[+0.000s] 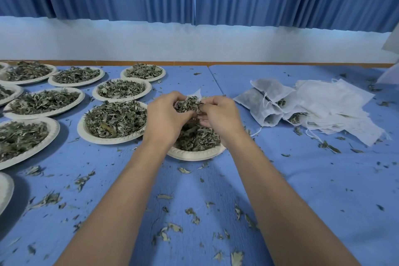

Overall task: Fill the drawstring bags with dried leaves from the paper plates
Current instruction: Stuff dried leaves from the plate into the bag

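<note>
A paper plate point(194, 154) of dried leaves point(197, 136) sits in front of me on the blue table. Above it, my left hand point(165, 117) and my right hand point(220, 116) meet, fingers curled around a white drawstring bag point(197, 93) stuffed with a clump of leaves point(189, 103). Only the bag's top corner shows behind the leaves; the rest is hidden by my fingers. To the right lie filled bags point(265, 101) beside a heap of empty white bags point(336, 106).
Several more leaf-filled paper plates point(115, 120) crowd the left half of the table, and an empty plate point(4, 190) sits at the left edge. Loose leaf bits point(170, 229) litter the blue cloth. A white wall and blue curtains stand behind.
</note>
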`<state>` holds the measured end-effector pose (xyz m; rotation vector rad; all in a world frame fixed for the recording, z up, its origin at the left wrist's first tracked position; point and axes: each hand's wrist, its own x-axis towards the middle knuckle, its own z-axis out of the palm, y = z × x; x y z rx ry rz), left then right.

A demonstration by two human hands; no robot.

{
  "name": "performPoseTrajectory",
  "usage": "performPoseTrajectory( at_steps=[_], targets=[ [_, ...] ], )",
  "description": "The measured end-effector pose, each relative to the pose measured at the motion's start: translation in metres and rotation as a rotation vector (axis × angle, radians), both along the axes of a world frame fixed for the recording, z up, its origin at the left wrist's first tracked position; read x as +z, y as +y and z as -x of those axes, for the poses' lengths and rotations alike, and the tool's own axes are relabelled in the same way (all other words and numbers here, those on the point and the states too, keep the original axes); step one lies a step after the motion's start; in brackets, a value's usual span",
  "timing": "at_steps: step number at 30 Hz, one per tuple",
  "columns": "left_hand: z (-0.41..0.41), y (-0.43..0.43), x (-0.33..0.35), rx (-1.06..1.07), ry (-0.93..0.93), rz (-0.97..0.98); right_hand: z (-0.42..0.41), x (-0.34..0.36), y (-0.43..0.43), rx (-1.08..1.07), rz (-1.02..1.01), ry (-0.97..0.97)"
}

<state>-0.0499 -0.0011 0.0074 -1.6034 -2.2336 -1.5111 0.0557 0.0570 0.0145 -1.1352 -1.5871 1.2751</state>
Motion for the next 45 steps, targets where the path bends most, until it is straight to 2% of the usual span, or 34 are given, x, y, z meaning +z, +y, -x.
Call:
performPoseTrajectory(
  at_steps=[3, 9, 14, 19, 22, 23, 30, 34, 37, 42, 45],
  targets=[
    [0.002, 0.004, 0.004, 0.056, 0.004, 0.005, 0.000, 0.002, -0.002, -0.005, -0.023, -0.021],
    [0.004, 0.012, 0.007, 0.188, 0.042, 0.037, 0.004, 0.006, -0.012, 0.026, -0.241, -0.234],
    [-0.003, 0.017, 0.007, 0.197, 0.022, -0.001, 0.002, 0.006, -0.007, -0.044, -0.257, -0.210],
    [-0.003, 0.009, 0.009, -0.008, -0.370, 0.069, -0.001, -0.003, 0.000, -0.107, -0.190, -0.145],
    [0.001, 0.002, 0.012, -0.095, -0.668, 0.090, 0.000, -0.006, -0.001, -0.111, -0.218, -0.166],
    [0.002, 0.001, 0.012, -0.100, -0.710, 0.090, -0.001, -0.006, -0.001, -0.109, -0.240, -0.181],
    [-0.002, 0.006, -0.001, -0.017, -0.545, 0.030, -0.004, -0.004, -0.003, -0.056, -0.316, -0.227],
    [-0.003, 0.012, -0.002, 0.148, -0.242, 0.037, 0.003, -0.002, -0.009, 0.019, -0.399, -0.250],
    [0.000, 0.014, -0.002, 0.221, -0.169, 0.017, 0.007, 0.000, -0.013, 0.082, -0.429, -0.246],
    [0.001, 0.012, 0.004, 0.138, -0.230, 0.000, 0.004, -0.002, -0.007, 0.013, -0.361, -0.187],
    [0.005, 0.004, 0.008, -0.069, -0.541, 0.001, 0.003, -0.004, -0.005, -0.045, -0.330, -0.142]
  ],
)
